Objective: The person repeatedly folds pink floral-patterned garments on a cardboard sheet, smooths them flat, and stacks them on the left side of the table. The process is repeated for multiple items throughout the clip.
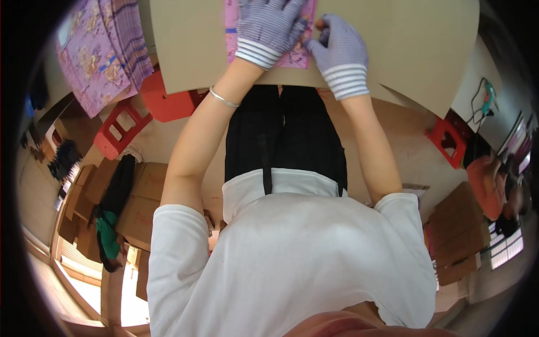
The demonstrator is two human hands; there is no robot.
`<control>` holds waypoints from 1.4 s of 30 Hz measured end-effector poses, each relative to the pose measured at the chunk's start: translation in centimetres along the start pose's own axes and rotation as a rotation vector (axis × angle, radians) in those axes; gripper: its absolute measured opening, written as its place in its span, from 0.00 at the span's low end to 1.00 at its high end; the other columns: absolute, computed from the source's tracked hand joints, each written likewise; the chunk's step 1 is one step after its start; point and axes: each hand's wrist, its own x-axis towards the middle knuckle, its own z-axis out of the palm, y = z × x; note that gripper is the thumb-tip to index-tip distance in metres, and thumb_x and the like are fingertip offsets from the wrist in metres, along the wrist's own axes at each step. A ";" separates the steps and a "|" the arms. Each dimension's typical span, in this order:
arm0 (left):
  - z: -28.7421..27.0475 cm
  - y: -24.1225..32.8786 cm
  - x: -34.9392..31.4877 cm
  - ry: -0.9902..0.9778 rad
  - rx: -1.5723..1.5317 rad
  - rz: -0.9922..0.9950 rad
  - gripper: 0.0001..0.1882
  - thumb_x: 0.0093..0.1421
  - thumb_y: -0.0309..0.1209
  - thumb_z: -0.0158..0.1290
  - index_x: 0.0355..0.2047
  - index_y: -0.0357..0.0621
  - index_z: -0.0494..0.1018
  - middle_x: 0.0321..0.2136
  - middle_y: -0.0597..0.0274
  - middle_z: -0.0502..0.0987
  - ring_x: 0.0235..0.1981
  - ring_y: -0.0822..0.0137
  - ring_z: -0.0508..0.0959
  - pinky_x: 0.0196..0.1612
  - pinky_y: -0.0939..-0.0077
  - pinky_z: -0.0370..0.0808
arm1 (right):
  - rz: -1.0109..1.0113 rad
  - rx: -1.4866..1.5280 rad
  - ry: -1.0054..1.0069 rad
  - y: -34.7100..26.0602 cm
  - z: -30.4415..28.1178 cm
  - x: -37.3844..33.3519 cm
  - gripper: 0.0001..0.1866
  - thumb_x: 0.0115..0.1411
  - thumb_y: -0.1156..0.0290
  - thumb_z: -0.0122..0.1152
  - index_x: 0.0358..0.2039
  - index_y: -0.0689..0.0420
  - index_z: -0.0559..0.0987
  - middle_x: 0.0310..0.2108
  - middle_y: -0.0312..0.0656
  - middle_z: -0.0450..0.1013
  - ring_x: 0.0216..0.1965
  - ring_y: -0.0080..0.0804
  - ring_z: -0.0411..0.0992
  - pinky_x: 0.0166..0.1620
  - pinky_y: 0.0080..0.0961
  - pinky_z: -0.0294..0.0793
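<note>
A flat pink floral piece (297, 59), folded cloth or a packet, lies on the grey-beige table, and a bit of blue band shows at its left side. My left hand (265, 29), in a grey-purple knit glove with white striped cuff, rests flat across it with fingers stretched out. Just right of the piece is my right hand (341, 49), gloved the same way. Its fingers are bent and its thumb stands apart, pointing at the piece's right edge. Nothing shows between them. The far end of the piece is cut off by the upper picture edge.
Purple floral pieces (92, 62) lie in a pile at the left. Red stools (120, 129) stand below on both sides. A teal corded tool (487, 96) lies on a surface at right. Cardboard boxes (143, 194) and other people (106, 236) are behind.
</note>
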 end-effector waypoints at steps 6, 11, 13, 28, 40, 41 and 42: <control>-1.4 -1.4 -0.4 -0.169 0.104 0.261 0.34 0.62 0.47 0.49 0.65 0.48 0.62 0.67 0.57 0.60 0.70 0.56 0.55 0.71 0.51 0.45 | -0.085 -0.163 -0.016 -0.6 -0.7 -1.1 0.31 0.39 0.57 0.77 0.43 0.50 0.73 0.35 0.36 0.72 0.42 0.39 0.71 0.44 0.38 0.69; -2.0 -4.1 -0.4 -0.403 -0.101 0.495 0.38 0.57 0.50 0.51 0.66 0.52 0.60 0.68 0.63 0.58 0.71 0.61 0.52 0.72 0.46 0.41 | -0.094 -0.158 -0.038 -1.2 -1.4 -0.7 0.31 0.38 0.58 0.77 0.43 0.49 0.73 0.37 0.36 0.72 0.42 0.38 0.70 0.42 0.38 0.67; -2.0 -5.5 1.1 -0.421 -0.109 0.521 0.38 0.57 0.50 0.50 0.67 0.52 0.58 0.69 0.63 0.57 0.71 0.60 0.53 0.72 0.47 0.42 | -0.065 -0.169 -0.054 -1.3 -1.3 -0.7 0.31 0.38 0.59 0.77 0.43 0.50 0.73 0.37 0.36 0.71 0.41 0.38 0.69 0.42 0.38 0.66; 0.3 -17.9 25.7 0.178 0.130 0.639 0.34 0.59 0.40 0.48 0.64 0.39 0.59 0.65 0.49 0.61 0.68 0.52 0.57 0.69 0.40 0.43 | 0.050 -0.013 -0.158 -0.3 -0.9 -0.2 0.32 0.35 0.60 0.77 0.42 0.52 0.74 0.28 0.35 0.70 0.35 0.39 0.68 0.39 0.39 0.63; -1.9 -2.3 -5.4 -0.199 -0.394 0.467 0.34 0.61 0.41 0.46 0.67 0.47 0.56 0.67 0.54 0.58 0.70 0.53 0.55 0.70 0.42 0.45 | -0.063 0.004 -0.125 0.0 -1.8 -1.2 0.25 0.48 0.62 0.72 0.46 0.54 0.76 0.39 0.39 0.76 0.43 0.39 0.73 0.47 0.36 0.71; -2.1 -1.4 -6.7 -0.229 -0.461 0.418 0.34 0.61 0.40 0.45 0.67 0.46 0.56 0.67 0.53 0.59 0.70 0.52 0.55 0.70 0.42 0.44 | -0.108 0.139 -0.077 0.9 -2.4 -1.8 0.23 0.51 0.64 0.71 0.47 0.55 0.76 0.40 0.41 0.76 0.45 0.40 0.73 0.49 0.36 0.71; -2.4 -0.9 -7.3 -0.258 -0.519 0.363 0.33 0.62 0.40 0.44 0.67 0.45 0.57 0.66 0.52 0.60 0.70 0.51 0.54 0.70 0.42 0.44 | -0.162 0.279 -0.032 1.8 -3.1 -1.7 0.22 0.53 0.65 0.69 0.47 0.56 0.76 0.42 0.42 0.75 0.47 0.41 0.73 0.51 0.36 0.71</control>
